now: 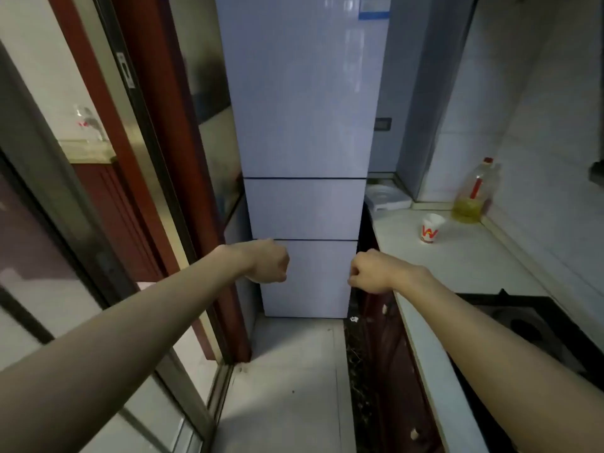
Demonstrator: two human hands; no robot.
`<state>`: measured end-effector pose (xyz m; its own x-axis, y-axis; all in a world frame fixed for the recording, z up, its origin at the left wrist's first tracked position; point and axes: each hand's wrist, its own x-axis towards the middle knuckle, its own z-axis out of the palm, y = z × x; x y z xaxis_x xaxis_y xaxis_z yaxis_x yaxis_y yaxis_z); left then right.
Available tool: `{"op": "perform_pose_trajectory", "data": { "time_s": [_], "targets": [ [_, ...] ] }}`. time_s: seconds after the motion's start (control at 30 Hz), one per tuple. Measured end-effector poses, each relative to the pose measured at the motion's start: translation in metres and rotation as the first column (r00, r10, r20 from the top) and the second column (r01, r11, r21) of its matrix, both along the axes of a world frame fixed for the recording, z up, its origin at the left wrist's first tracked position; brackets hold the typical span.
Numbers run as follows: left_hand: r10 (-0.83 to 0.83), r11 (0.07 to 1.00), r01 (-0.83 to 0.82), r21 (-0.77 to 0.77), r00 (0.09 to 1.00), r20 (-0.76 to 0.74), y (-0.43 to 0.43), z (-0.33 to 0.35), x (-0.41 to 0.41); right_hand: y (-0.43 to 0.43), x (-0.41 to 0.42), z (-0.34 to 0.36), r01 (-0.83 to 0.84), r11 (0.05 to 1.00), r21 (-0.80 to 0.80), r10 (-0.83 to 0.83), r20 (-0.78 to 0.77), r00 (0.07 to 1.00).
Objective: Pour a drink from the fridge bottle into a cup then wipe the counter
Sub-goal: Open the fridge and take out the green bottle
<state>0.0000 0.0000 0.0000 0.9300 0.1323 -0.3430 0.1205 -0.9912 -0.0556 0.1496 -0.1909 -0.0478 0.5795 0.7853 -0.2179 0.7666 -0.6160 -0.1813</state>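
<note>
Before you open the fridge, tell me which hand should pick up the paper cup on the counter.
Right. The cup stands on the counter to the right, and the right hand, empty, is beside that counter's edge. The left hand is at the far side of the fridge, farther off.
</note>
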Motion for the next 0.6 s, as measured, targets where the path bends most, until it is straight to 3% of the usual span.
{"op": "perform_pose_trajectory", "data": {
  "time_s": [0.1, 0.6],
  "targets": [
    [0.053, 0.998, -0.054, -0.015, 0.998, -0.034, 0.015, -0.011, 0.019, 0.014, 0.021, -0.008, 0.005, 1.000, -0.015, -0.005, -0.058, 0.998],
    [0.122, 0.992, -0.123, -0.040, 0.992, -0.031, 0.159, -0.019, 0.127, 0.175, 0.129, -0.003, -0.055, 0.996, -0.069, 0.051, -0.066, 0.997]
  ]
}}
